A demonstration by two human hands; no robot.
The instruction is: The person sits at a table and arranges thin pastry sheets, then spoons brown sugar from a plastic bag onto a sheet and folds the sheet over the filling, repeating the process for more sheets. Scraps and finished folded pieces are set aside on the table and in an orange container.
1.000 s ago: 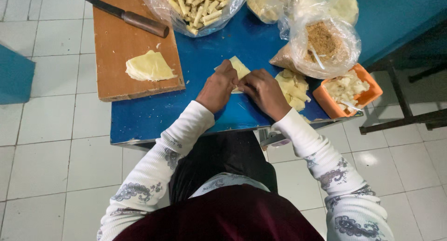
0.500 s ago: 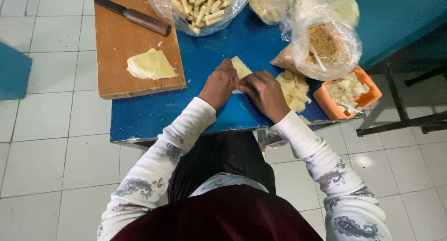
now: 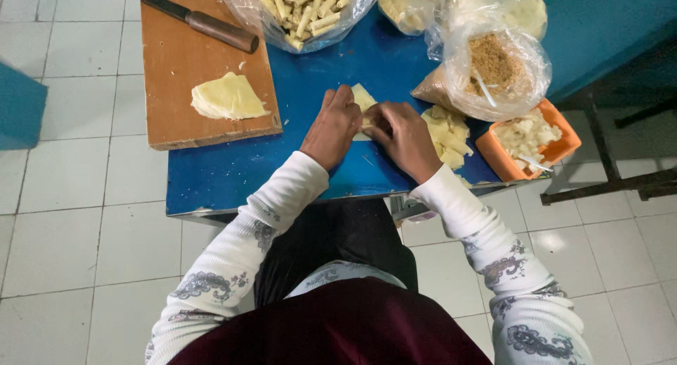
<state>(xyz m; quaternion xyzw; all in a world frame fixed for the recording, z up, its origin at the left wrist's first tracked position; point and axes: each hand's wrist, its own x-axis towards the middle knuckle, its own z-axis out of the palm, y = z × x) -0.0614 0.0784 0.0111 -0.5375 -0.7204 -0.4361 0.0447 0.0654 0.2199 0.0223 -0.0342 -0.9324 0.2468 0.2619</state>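
At frame centre, the left hand (image 3: 331, 127) and right hand (image 3: 405, 136) pinch 1 pale wrapper (image 3: 363, 97), fingers closed on it. Rolled pieces (image 3: 303, 5) fill a bag at top; unrolled wrappers (image 3: 224, 97) wait on the board (image 3: 176, 62).

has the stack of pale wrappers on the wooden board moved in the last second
No. The stack of pale wrappers lies at the same spot on the wooden board, below the knife; only the camera view shifted slightly.

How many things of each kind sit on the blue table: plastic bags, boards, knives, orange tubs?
Plastic bags: 3
Boards: 1
Knives: 1
Orange tubs: 1
Total: 6
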